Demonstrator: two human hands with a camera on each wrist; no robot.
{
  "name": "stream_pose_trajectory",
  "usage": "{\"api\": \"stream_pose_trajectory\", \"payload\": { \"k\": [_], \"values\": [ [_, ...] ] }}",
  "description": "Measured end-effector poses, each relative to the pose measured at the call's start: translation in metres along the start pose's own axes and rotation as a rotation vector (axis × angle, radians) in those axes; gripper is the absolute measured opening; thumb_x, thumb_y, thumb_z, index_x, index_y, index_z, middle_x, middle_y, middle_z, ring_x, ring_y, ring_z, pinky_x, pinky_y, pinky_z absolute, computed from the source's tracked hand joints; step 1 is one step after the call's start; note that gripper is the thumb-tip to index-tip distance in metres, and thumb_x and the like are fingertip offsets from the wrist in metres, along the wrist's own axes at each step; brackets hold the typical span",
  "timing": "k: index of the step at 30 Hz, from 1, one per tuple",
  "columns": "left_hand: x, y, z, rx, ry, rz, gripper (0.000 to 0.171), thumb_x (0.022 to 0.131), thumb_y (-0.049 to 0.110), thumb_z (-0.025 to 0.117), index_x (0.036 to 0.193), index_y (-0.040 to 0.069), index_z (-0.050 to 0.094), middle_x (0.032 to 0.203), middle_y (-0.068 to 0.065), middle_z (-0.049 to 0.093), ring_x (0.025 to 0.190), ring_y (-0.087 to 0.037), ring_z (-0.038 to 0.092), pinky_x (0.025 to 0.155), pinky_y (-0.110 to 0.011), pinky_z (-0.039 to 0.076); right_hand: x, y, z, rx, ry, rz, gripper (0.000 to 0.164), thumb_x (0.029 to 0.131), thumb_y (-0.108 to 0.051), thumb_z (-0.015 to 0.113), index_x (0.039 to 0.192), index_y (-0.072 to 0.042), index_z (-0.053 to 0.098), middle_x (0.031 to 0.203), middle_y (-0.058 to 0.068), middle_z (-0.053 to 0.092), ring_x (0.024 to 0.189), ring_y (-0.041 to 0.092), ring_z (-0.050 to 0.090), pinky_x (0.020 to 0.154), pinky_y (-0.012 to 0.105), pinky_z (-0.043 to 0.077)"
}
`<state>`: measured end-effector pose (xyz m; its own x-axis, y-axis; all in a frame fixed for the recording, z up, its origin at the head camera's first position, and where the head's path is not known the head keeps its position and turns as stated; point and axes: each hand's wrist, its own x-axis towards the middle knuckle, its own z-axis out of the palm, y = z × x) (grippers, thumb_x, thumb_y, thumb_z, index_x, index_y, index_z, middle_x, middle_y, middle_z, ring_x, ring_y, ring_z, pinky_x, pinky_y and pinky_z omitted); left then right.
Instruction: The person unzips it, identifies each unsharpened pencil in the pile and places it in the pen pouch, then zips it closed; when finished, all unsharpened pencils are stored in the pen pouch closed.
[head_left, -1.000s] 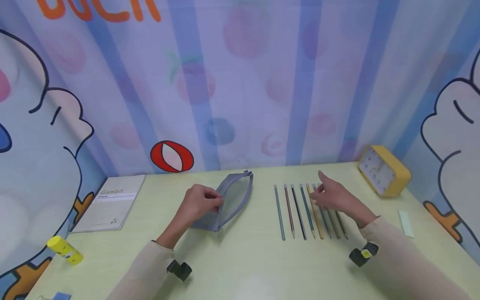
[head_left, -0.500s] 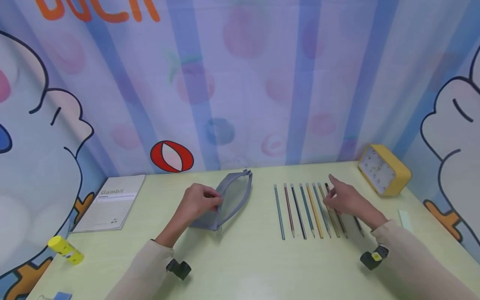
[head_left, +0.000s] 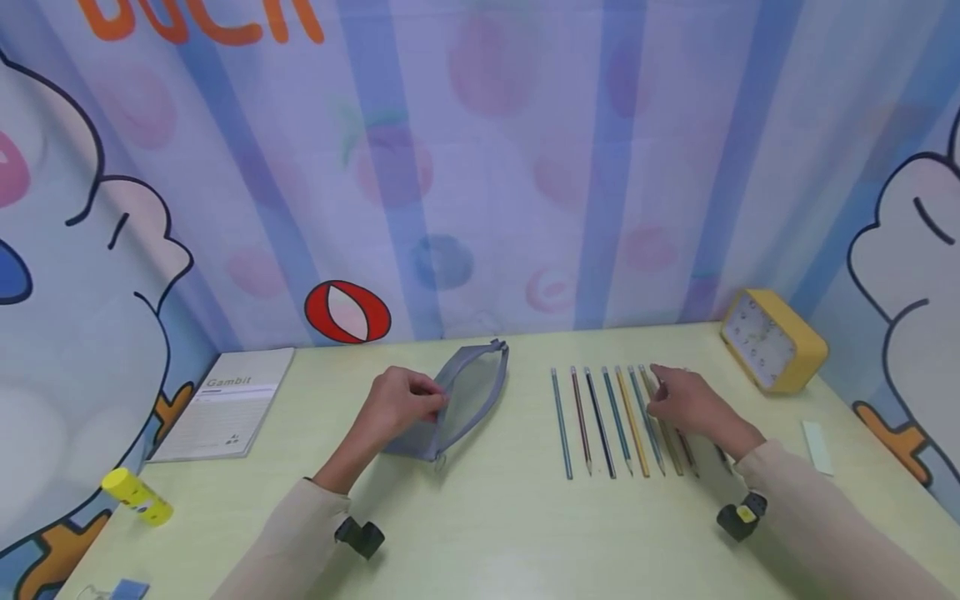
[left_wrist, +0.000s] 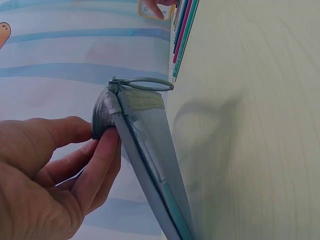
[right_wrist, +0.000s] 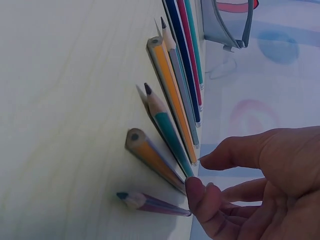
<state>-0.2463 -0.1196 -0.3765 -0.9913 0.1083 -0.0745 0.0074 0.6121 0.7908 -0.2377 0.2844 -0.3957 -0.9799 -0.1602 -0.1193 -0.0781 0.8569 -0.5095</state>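
Observation:
My left hand [head_left: 401, 408] pinches the edge of a grey zippered pencil case [head_left: 468, 400], whose mouth gapes toward the right. The left wrist view has the thumb and fingers on the case's zipper edge [left_wrist: 103, 116]. Several pencils lie side by side to the right, among them a teal pencil [head_left: 562, 425] and a yellow pencil [head_left: 632, 425]. Over the right part of this row is my right hand [head_left: 693, 406]. In the right wrist view its thumb and fingers stand apart by the far ends of a green pencil [right_wrist: 172, 135] and its neighbours; whether they touch is unclear.
A yellow clock [head_left: 776, 342] stands at the back right, with a pale green strip [head_left: 816, 447] in front of it. At left are a notepad [head_left: 225, 406], a yellow glue stick [head_left: 138, 497] and a blue item [head_left: 130, 590]. A patterned curtain [head_left: 510, 208] hangs behind the table.
My right hand has moved right along the pencil row, then its thumb has come down toward the pencil ends. Another pencil at the far right has come into view. The left hand stays put.

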Motion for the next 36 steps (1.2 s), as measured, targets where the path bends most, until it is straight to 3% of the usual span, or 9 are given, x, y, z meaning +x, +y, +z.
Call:
{"api": "stream_pose_trajectory", "payload": {
  "k": [5,9,14,20,23,25,28,31,36],
  "values": [
    [0.001,0.001,0.000,0.007,-0.002,-0.008,0.015,0.091,0.018,0.074,0.100,0.007,0.080,0.088,-0.005,0.077,0.072,-0.014,0.074,0.103,-0.051,0.052,0.001,-0.002,0.001,-0.016,-0.017,0.011,0.072,0.091,-0.006,0.061,0.148,0.020,0.025,0.108,0.030,0.063,0.072,0.020,0.061,0.060,0.031,0.051],
    [0.001,0.000,0.001,0.005,-0.002,-0.014,0.015,0.091,0.018,0.074,0.100,0.007,0.079,0.089,-0.005,0.077,0.073,-0.014,0.075,0.103,-0.052,0.052,0.003,-0.004,0.002,-0.015,-0.021,0.017,0.070,0.091,-0.004,0.059,0.147,0.021,0.026,0.085,0.015,0.063,0.060,0.015,0.053,0.054,0.029,0.046],
    [0.001,0.000,0.001,-0.011,0.000,-0.007,0.014,0.090,0.018,0.075,0.098,0.007,0.079,0.088,-0.005,0.077,0.073,-0.016,0.075,0.101,-0.049,0.053,0.004,-0.007,0.002,-0.013,-0.021,0.016,0.067,0.089,-0.002,0.055,0.146,0.022,0.029,0.056,-0.003,0.045,0.046,0.009,0.039,0.047,0.025,0.036],
    [0.001,-0.001,0.001,-0.014,0.004,-0.010,0.014,0.090,0.018,0.075,0.098,0.008,0.080,0.088,-0.005,0.077,0.072,-0.015,0.075,0.099,-0.047,0.055,0.004,-0.007,0.002,-0.052,-0.011,0.000,0.064,0.090,-0.004,0.055,0.142,0.024,0.033,0.053,-0.004,0.044,0.044,0.008,0.039,0.053,0.028,0.039],
    [0.001,-0.001,0.001,-0.013,0.002,-0.015,0.014,0.091,0.018,0.075,0.099,0.007,0.079,0.089,-0.006,0.077,0.073,-0.016,0.075,0.099,-0.047,0.055,0.005,-0.008,0.003,-0.070,-0.002,0.002,0.063,0.090,-0.005,0.057,0.141,0.024,0.035,0.067,0.010,0.059,0.046,0.011,0.042,0.061,0.037,0.047],
    [0.000,-0.002,0.001,-0.014,0.001,-0.020,0.014,0.091,0.018,0.075,0.099,0.007,0.079,0.090,-0.006,0.077,0.074,-0.017,0.075,0.099,-0.047,0.055,0.005,-0.008,0.003,-0.091,0.004,0.006,0.062,0.090,-0.005,0.057,0.140,0.024,0.036,0.094,0.028,0.067,0.054,0.016,0.047,0.078,0.048,0.053],
    [0.000,-0.002,0.002,-0.015,0.002,-0.021,0.014,0.091,0.018,0.075,0.099,0.007,0.079,0.090,-0.006,0.077,0.074,-0.016,0.075,0.099,-0.047,0.055,0.005,-0.010,0.004,-0.136,0.016,-0.002,0.060,0.089,-0.005,0.058,0.138,0.023,0.040,0.134,0.043,0.051,0.075,0.029,0.058,0.110,0.063,0.037],
    [0.001,-0.002,0.002,-0.018,0.002,-0.017,0.014,0.091,0.018,0.075,0.099,0.007,0.079,0.090,-0.006,0.077,0.073,-0.015,0.075,0.098,-0.046,0.056,0.006,-0.012,0.003,-0.163,0.007,-0.001,0.059,0.088,-0.004,0.058,0.137,0.023,0.041,0.141,0.044,0.044,0.093,0.037,0.060,0.114,0.064,0.032],
    [0.001,-0.002,0.002,-0.012,0.002,-0.010,0.014,0.091,0.018,0.075,0.099,0.007,0.079,0.090,-0.006,0.077,0.073,-0.014,0.075,0.098,-0.047,0.056,0.006,-0.014,0.003,-0.172,-0.015,0.007,0.059,0.089,-0.003,0.056,0.139,0.024,0.039,0.142,0.044,0.042,0.099,0.038,0.059,0.100,0.056,0.045]
  ]
}}
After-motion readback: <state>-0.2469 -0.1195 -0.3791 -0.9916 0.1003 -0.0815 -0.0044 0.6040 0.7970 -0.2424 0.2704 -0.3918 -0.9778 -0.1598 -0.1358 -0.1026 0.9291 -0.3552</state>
